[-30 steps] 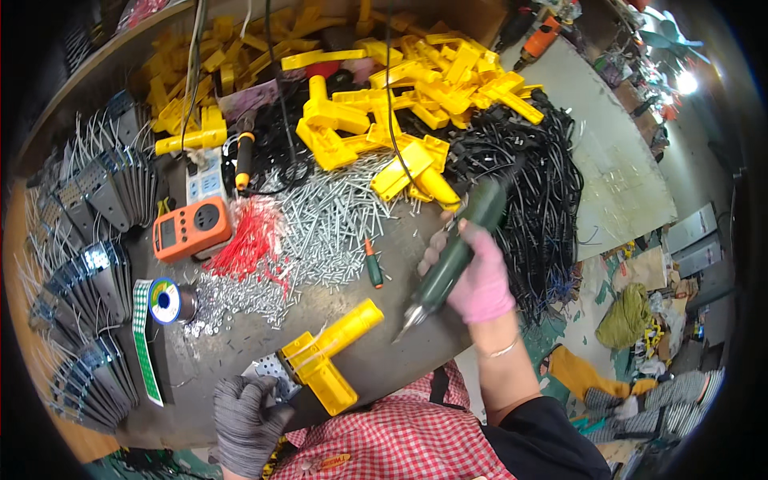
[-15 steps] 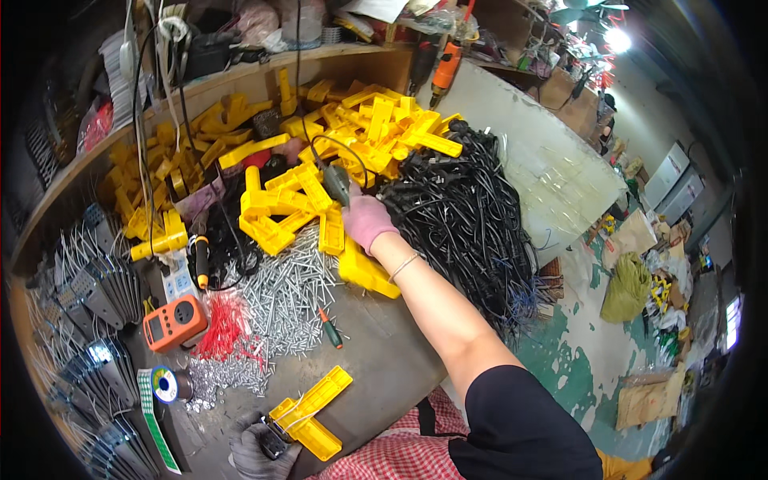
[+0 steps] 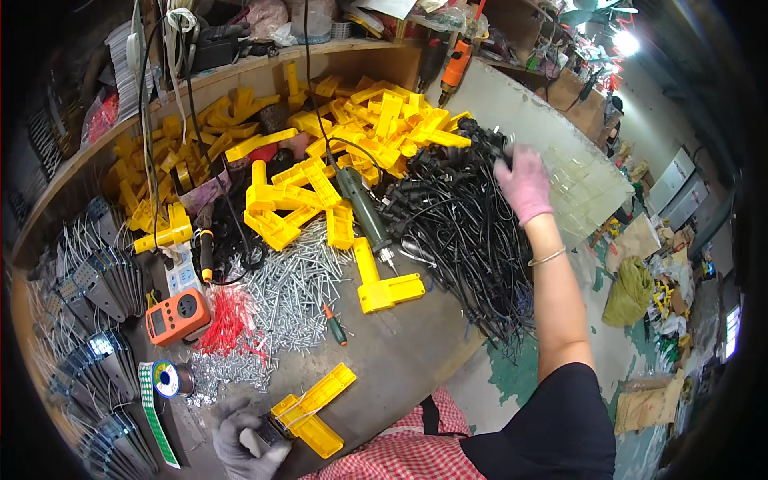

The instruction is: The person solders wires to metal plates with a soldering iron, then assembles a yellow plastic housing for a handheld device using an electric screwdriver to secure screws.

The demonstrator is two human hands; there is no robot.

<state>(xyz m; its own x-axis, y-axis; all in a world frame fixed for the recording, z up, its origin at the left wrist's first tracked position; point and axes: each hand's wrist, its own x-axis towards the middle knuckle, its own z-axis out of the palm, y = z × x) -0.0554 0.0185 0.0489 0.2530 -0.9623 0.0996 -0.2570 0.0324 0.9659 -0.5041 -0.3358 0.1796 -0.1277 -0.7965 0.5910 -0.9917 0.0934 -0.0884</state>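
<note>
My left hand (image 3: 246, 442), in a grey glove, is closed at a small black part (image 3: 276, 426) on the end of a yellow T-shaped plastic housing (image 3: 316, 412). A white wire crosses that housing, which lies at the table's front. My right hand (image 3: 526, 186), in a pink glove, is over the far right edge of a heap of black cables (image 3: 456, 212); blur hides what its fingers grip, if anything. A dark green electric screwdriver (image 3: 364, 206) on a cord is out of my hands, its tip above another yellow housing (image 3: 388, 293).
Yellow housings (image 3: 384, 120) are piled at the back. Loose screws (image 3: 292, 284), red pieces (image 3: 226, 324), a small screwdriver (image 3: 334, 326), an orange meter (image 3: 178, 318) and a solder spool (image 3: 170, 378) lie left of centre. Metal plates with wires (image 3: 100, 292) line the left edge.
My right hand has let go of the electric screwdriver and moved right to the black cables. My left hand has shifted slightly left; the T-shaped housing stays in nearly the same place.
</note>
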